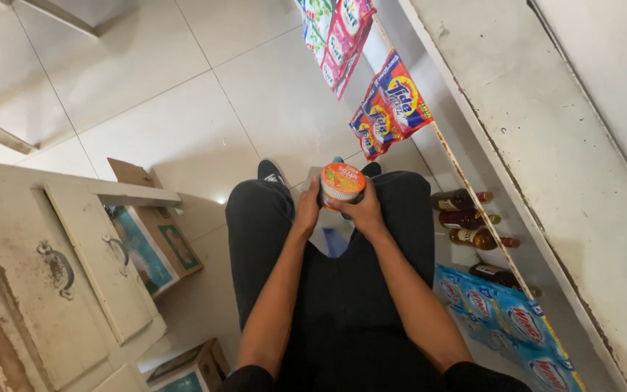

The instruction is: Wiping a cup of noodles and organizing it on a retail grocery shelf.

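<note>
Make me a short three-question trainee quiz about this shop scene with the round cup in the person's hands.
1. True or false: both hands hold the round orange-lidded noodle cup.
2. Where do the dark glass bottles lie? A) low shelf on the person's right B) cardboard box C) cabinet top
3. What hangs from the thin rail?

Key: 1 true; left hand and right hand grip its sides. 2 A. 3 Strips of colourful sachets.

Cup [342, 183] between both hands above knees; cabinet [59, 276] left, bottles [469, 218] right.
</note>
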